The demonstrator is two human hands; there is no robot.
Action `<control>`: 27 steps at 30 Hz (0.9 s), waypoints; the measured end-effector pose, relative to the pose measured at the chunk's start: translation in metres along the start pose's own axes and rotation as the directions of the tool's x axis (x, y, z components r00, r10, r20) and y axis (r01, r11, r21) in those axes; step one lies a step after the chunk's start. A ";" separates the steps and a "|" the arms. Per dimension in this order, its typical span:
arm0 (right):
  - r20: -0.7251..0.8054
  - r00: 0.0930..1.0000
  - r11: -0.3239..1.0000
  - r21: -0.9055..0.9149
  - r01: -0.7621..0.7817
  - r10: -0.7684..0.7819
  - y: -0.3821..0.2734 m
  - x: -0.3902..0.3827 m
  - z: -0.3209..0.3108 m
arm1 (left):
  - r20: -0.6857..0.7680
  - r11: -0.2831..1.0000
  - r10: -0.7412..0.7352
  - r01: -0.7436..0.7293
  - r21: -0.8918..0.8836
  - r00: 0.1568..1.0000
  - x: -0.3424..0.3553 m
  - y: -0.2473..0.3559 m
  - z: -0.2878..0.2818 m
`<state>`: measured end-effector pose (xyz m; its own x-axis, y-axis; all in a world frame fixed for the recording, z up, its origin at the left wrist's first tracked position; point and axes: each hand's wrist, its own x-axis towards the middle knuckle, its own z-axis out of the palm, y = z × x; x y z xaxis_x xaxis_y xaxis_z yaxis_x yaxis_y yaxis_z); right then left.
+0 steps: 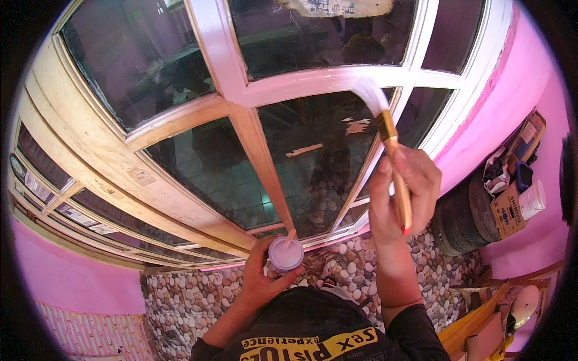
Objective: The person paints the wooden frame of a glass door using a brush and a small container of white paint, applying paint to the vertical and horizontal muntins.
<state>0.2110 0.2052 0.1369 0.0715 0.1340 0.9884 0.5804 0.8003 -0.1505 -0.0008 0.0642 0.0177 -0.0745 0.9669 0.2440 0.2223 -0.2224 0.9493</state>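
Note:
My right hand [406, 192] grips a wooden-handled paintbrush [392, 141] with a gold ferrule; its white-loaded bristles [370, 95] are at a crossbar [319, 84] of the glazed window frame, painted glossy white there. My left hand [262, 274] holds a small clear cup [286, 253] of pale paint with a flat wooden stick in it, low in front of the frame. The frame's left and lower-middle bars [168, 126] are unpainted or yellowed wood. Dark glass panes [211, 168] fill the spaces between bars.
Pink walls [66, 271] flank the window. At the right are stacked tires [451, 222], cardboard boxes [509, 213], a white bucket [533, 198] and wooden boards [487, 313] with a yellow sheet. The floor [186, 301] has a pebble pattern. A second window [66, 192] runs along the left.

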 end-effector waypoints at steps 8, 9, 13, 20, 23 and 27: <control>0.035 0.996 0.992 0.106 0.072 -0.076 -0.007 -0.003 -0.004 | 0.024 0.997 0.027 -0.028 0.071 0.999 0.000 0.001 0.006; 0.028 0.996 0.989 0.128 0.078 -0.083 -0.008 -0.002 0.000 | 0.027 0.998 0.018 -0.019 0.068 0.999 0.001 0.003 0.008; 0.020 0.998 0.997 0.051 0.058 -0.059 0.002 0.001 0.001 | 0.015 0.998 0.020 -0.021 0.058 1.000 0.000 0.003 0.013; -0.082 0.995 0.997 -0.052 -0.057 0.053 0.027 0.004 -0.019 | 0.025 1.000 -0.001 0.001 0.012 1.000 -0.001 0.005 0.023; -0.073 0.997 0.999 -0.004 -0.041 0.041 0.029 0.003 -0.023 | 0.022 1.000 -0.007 0.007 0.012 1.000 -0.002 0.005 0.029; -0.040 0.999 0.999 0.048 0.021 -0.019 0.028 0.003 -0.020 | 0.011 1.000 -0.011 0.011 0.006 1.000 -0.003 0.008 0.040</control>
<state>0.2434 0.2168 0.1363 0.0933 0.0950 0.9911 0.5419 0.8302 -0.1306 0.0404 0.0644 0.0160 -0.0665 0.9706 0.2311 0.2275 -0.2108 0.9507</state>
